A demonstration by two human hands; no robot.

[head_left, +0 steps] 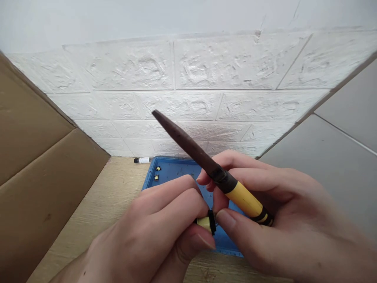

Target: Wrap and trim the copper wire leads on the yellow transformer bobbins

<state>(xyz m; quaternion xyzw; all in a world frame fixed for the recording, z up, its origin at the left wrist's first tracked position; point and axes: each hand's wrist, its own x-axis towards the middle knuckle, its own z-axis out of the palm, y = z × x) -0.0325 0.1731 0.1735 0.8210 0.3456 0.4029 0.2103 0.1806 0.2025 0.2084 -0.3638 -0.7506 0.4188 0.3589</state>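
Observation:
My right hand [282, 220] grips a file [206, 161] by its yellow handle with black bands; the dark blade points up and to the left. My left hand [159, 232] pinches a small yellow part with a black ring [207, 223] between thumb and fingers. The right thumb touches that same part from the right. Both hands hover close together above a blue tray [171, 171].
Two small yellow-and-black parts [157, 173] lie in the tray's far left corner. A marker [142, 160] lies by the white brick wall [188, 98]. A cardboard panel [38, 165] stands on the left and a grey panel [344, 157] on the right of the wooden tabletop [112, 196].

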